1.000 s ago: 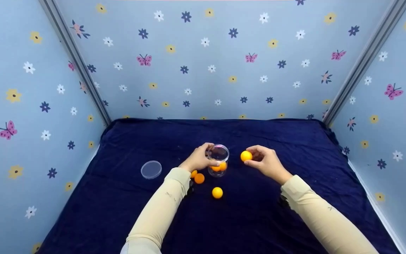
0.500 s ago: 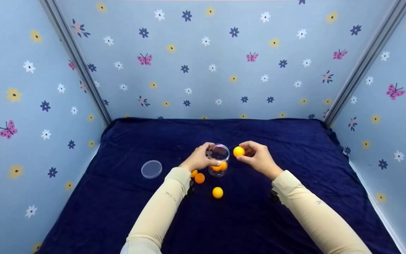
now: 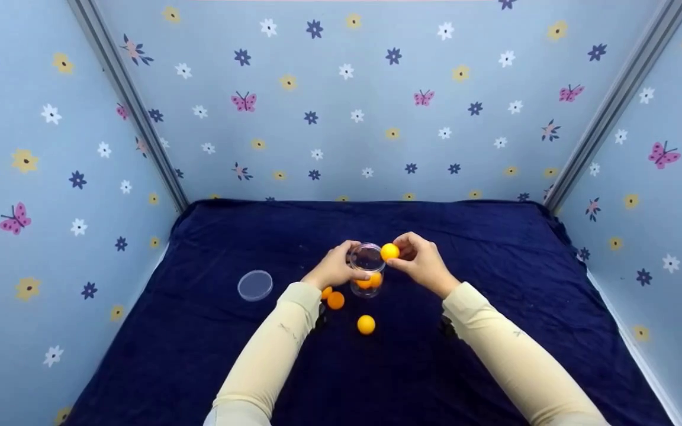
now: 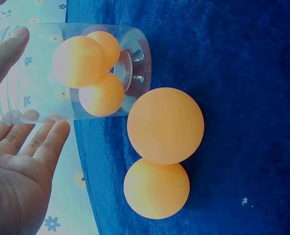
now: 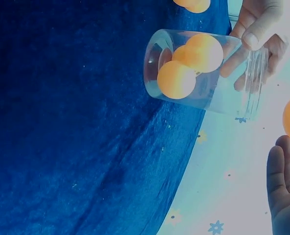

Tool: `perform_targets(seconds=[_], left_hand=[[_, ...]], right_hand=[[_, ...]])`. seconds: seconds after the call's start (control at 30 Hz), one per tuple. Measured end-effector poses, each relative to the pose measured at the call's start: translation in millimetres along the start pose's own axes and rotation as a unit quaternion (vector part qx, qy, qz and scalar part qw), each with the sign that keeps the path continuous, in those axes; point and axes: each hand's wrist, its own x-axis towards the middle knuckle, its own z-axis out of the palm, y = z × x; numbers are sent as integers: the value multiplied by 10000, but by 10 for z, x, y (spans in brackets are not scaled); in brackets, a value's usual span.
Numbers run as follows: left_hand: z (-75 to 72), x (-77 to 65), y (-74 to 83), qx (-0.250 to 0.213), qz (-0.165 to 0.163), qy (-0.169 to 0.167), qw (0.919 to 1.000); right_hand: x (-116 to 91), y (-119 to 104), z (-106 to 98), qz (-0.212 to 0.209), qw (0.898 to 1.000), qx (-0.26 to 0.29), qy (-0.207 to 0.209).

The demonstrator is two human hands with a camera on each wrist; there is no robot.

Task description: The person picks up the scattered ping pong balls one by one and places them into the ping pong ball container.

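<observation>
A clear jar point(image 3: 367, 289) stands upright on the dark blue cloth, with three orange ping-pong balls point(image 4: 79, 61) at its bottom. My left hand point(image 3: 334, 266) grips the jar near its rim, thumb on one side and fingers round the other. Between thumb and fingertips, my right hand point(image 3: 427, 263) pinches another ping-pong ball point(image 3: 390, 252) just beside the jar's open mouth. Two loose orange balls point(image 4: 165, 126) lie by the jar's base near the left wrist. Closer to me rests a single yellow-orange ball point(image 3: 366, 324).
A round clear lid point(image 3: 255, 285) lies flat on the cloth point(image 3: 211, 349) to the left of the jar. Flower-patterned walls point(image 3: 341, 118) enclose the table at the back and both sides.
My right hand has carried its ping-pong ball leftward and slightly up, from well right of the jar to the rim. The left hand and jar have stayed in place.
</observation>
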Motion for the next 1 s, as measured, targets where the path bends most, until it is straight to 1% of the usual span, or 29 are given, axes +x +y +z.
perform_targets(seconds=[0.2, 0.4, 0.53, 0.77, 1.0], left_hand=[[7, -23, -9, -39, -104, -42, 9999], [12, -22, -9, -126, -117, -42, 9998], [10, -13, -14, -133, -67, -51, 9999], [14, -6, -13, -88, -63, -49, 9999], [-4, -11, 11, -78, -7, -85, 9999]], right_hand=[[21, 4, 103, 161, 9999, 28, -26], [45, 11, 197, 37, 9999, 100, 34], [56, 23, 240, 46, 10000, 46, 26], [42, 54, 289, 240, 9996, 6, -128], [40, 56, 311, 37, 9995, -165, -252]])
